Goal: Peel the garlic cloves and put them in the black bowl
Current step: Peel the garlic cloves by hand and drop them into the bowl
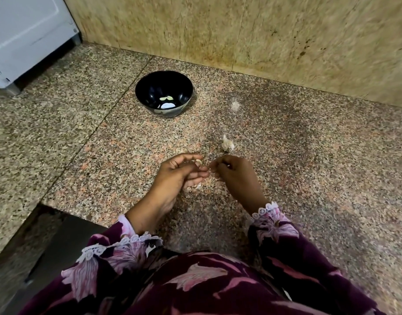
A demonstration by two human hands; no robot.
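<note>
A garlic clove (198, 163) sits pinched at the fingertips of the left hand (182, 172), whose thumb and forefinger curl round it while the other fingers reach toward the right. The clove shows pale against the fingers, and whether any skin is on it cannot be told. The right hand (233, 172) is just beside the left, its fingertips almost meeting those of the left hand; its fingers are curled in with something small and pale pinched between them, too small to name for certain. Both hands hover low over the speckled granite desk (309, 167). Under the left hand lies a scrap of papery peel (197, 187). Just beyond the right hand, a piece of garlic with its dry skin and pointed tip (228, 144) rests on the desk. Farther back, well apart from the hands, stands the black bowl (164, 93), with a few pale peeled cloves (166, 98) at its bottom. A small white fleck (235, 106) lies to the right of the bowl. Behind runs a yellowish stone wall (241, 30), and a white appliance (25, 35) fills the far left corner. Both sleeves (118, 248) are dark purple floral with white lace cuffs.
</note>
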